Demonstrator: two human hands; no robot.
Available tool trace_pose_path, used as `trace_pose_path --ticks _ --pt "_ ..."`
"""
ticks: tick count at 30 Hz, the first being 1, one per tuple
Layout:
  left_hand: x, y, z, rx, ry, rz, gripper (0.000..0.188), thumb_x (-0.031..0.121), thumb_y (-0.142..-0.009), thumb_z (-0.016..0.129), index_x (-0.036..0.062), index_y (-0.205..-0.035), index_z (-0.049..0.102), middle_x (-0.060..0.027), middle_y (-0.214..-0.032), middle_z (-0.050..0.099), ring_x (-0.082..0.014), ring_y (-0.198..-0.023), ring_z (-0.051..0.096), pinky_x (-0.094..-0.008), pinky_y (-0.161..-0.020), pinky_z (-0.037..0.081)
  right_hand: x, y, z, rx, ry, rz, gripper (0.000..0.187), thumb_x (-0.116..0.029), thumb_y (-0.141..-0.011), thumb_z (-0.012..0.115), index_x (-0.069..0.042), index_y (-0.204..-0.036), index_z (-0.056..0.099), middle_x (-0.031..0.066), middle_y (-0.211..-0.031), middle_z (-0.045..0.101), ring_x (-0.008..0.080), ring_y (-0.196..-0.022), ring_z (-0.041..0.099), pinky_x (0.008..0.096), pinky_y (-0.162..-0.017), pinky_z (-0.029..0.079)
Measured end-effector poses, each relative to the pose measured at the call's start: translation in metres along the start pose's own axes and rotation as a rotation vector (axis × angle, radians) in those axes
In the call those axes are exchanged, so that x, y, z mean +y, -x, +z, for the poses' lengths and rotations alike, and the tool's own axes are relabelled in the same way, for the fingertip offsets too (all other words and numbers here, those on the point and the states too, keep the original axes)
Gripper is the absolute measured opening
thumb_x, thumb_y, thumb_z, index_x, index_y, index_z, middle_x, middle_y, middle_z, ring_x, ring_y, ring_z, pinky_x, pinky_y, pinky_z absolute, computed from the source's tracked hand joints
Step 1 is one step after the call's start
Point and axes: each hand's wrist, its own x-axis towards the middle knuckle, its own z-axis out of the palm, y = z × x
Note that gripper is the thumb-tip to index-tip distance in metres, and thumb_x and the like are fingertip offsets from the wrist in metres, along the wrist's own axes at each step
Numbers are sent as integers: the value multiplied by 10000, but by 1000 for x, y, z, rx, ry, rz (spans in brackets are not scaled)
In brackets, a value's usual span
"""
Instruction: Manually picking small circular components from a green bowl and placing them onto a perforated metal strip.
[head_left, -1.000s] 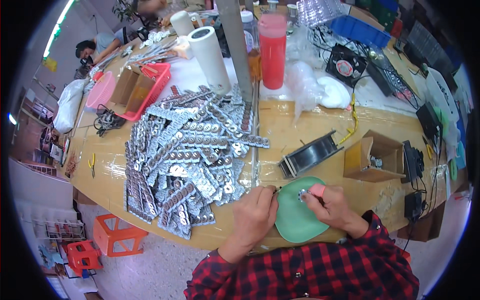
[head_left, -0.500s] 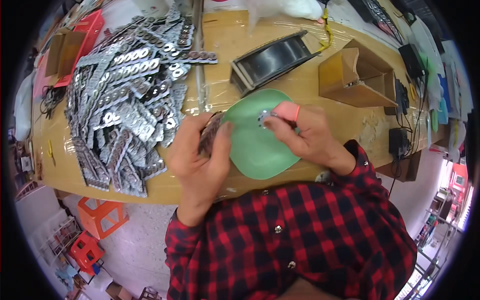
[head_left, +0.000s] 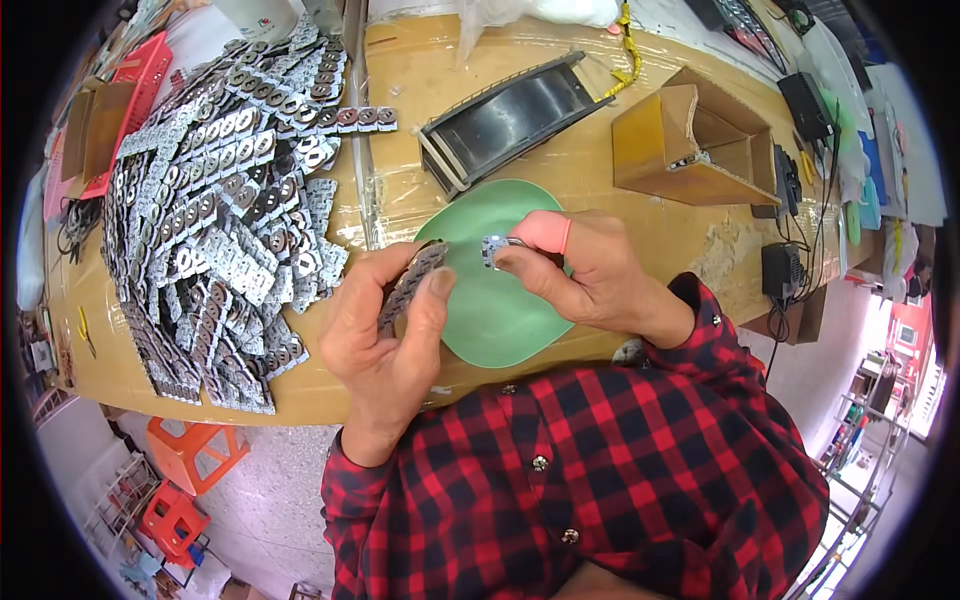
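Over the pale green plate [head_left: 500, 325], my two hands face each other a short gap apart. Held between the thumb and fingers of my left hand [head_left: 375, 335] is a dark, narrow strip of small boards [head_left: 413, 283], tilted upward. The thumb and forefinger of my right hand [head_left: 595, 265] pinch a small board piece [head_left: 492, 250], whitish with dark spots; an orange-pink covering wraps that forefinger. To the left spreads a heap of similar strips [head_left: 215, 260], silvery with rows of round metallic parts.
Beyond the plate lies a black frame-like holder [head_left: 510, 115]. At the right stand an open cardboard box [head_left: 650, 145] and black power adapters [head_left: 790, 270] with cables. A red basket [head_left: 145, 75] sits at the far left; yellow-handled tweezers [head_left: 85, 325] lie near the left edge.
The view has shifted, so the table's things sit further left. My right hand has turned the small board piece, showing its spotted face more. The strip in my left hand is now more visible.
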Motion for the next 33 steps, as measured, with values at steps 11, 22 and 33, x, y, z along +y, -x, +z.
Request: trace_pose_path --ticks 11,22,33 --pt "-3 -11 0 -93 -197 255 229 -62 -752 679 -23 -976 649 -138 -823 649 -245 -661 630 -312 -587 494 0 -2 -1 -43 -82 29 68 -58 -877 657 5 -866 631 86 -645 588 161 -543 557 291 -483 406" --pt "4 -14 -5 -261 -139 328 247 -82 -699 677 -21 -937 656 -136 -810 650 -265 -650 639 -326 -573 498 -11 1 -6 -141 -454 452 194 -141 -959 564 -34 -810 626 -44 -570 511 6 -477 419 195 -426 301" --pt "3 -16 -14 -208 -163 295 201 -78 -712 674 -28 -905 657 -138 -793 646 -253 -645 640 -316 -561 489 -4 0 -4 -133 -311 350 211 -136 -965 568 -22 -795 619 -24 -578 516 37 -488 455 223 -439 337"
